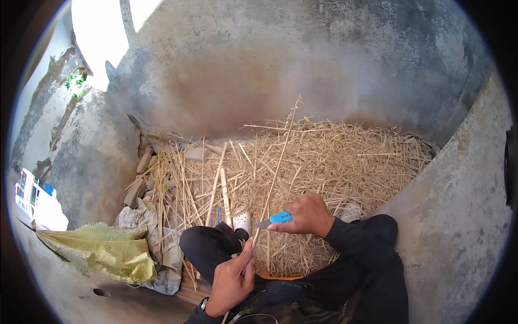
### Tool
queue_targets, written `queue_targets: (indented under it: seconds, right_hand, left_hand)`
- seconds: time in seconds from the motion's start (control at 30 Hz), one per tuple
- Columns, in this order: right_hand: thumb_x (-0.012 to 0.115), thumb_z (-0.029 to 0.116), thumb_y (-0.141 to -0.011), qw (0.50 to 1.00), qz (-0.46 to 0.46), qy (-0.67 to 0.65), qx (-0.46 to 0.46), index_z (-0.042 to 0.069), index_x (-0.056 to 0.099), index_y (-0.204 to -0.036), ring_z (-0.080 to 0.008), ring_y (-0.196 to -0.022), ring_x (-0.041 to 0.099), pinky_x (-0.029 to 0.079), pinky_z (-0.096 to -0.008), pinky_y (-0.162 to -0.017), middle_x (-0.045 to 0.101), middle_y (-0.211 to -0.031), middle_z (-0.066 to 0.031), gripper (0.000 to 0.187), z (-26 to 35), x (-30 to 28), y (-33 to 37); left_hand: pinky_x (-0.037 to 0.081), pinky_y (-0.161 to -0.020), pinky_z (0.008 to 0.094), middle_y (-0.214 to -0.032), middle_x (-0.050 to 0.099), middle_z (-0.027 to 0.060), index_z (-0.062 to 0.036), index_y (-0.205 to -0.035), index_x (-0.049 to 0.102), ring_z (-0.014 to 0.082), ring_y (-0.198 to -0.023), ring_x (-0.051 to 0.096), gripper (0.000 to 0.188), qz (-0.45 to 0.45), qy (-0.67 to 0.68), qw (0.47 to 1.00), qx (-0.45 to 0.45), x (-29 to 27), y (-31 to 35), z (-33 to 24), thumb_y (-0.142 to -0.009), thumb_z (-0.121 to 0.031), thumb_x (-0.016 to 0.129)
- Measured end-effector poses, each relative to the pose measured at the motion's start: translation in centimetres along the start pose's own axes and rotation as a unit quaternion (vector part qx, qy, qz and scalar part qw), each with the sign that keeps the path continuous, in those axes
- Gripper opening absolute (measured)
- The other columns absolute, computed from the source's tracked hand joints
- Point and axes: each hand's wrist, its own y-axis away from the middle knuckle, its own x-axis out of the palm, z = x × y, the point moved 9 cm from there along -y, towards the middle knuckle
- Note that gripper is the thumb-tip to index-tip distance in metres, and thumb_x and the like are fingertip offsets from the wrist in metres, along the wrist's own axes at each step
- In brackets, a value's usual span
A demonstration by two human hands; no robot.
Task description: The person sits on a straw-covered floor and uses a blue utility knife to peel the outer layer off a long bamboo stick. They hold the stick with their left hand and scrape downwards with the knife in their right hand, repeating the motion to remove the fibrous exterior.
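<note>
My left hand (232,282) is closed around the lower end of a long, thin, pale bamboo strip (280,156), which appears to stretch up and away over the heap of shavings. In my right hand (309,215) is a knife (280,217) with a bright blue handle, gripped in a fist. Its grey blade points left and lies against the strip, just above my left fingers. Both hands are close together in front of my lap, and my fingers hide the strip's lowest part.
Pale shavings (345,162) cover the floor up to a stained concrete wall (302,65). Several longer strips (217,189) lean at the left. A yellowish woven sack (102,251) rests at the lower left. A concrete wall (453,216) slopes at my right, and white clogs (242,222) are on my feet.
</note>
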Motion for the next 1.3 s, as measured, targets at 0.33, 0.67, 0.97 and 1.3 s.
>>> queue_targets:
  seconds: [0.33,0.67,0.97,1.3]
  right_hand:
    - [0.047,0.080,-0.077,0.997,0.016,-0.062,0.037,0.010,0.069,-0.061,-0.0310,-0.047,0.060,0.048,-0.0433,-0.049,0.055,-0.047,-0.0123,0.074,-0.6,1.3,0.3]
    - [0.054,0.082,-0.070,0.992,-0.126,0.026,-0.009,0.011,0.057,-0.048,-0.0228,-0.034,0.050,0.039,-0.0330,-0.039,0.048,-0.040,-0.0053,0.075,-3.8,-0.3,-0.5]
    - [0.054,0.083,-0.070,0.990,-0.127,0.051,-0.043,0.012,0.055,-0.047,-0.0187,-0.034,0.050,0.037,-0.0317,-0.039,0.048,-0.040,-0.0031,0.074,-3.6,1.2,-1.2]
    - [0.039,0.082,-0.080,0.992,-0.082,0.017,0.095,0.009,0.061,-0.054,-0.0214,-0.039,0.055,0.042,-0.0371,-0.040,0.052,-0.044,-0.0066,0.080,-8.0,3.0,-1.3]
  left_hand:
    - [0.046,-0.052,0.0408,-0.066,0.058,0.0165,-0.0007,-0.130,0.052,0.0341,-0.056,0.060,0.050,0.015,-0.098,0.994,0.053,-0.1,0.8,-1.5,-0.081,0.000,0.058]
    - [0.046,-0.055,0.0413,-0.067,0.058,0.0202,-0.0019,-0.132,0.051,0.0370,-0.059,0.060,0.050,0.016,-0.133,0.990,0.050,0.1,0.0,-2.2,-0.082,0.001,0.059]
    - [0.045,-0.051,0.0430,-0.065,0.057,0.0164,-0.0004,-0.132,0.050,0.0344,-0.056,0.059,0.050,0.003,-0.131,0.990,0.059,0.5,0.0,-1.5,-0.083,-0.001,0.057]
    - [0.047,-0.054,0.0371,-0.065,0.058,0.0186,-0.0020,-0.130,0.054,0.0328,-0.057,0.061,0.048,0.015,-0.069,0.997,-0.010,0.1,2.9,0.4,-0.082,0.000,0.059]
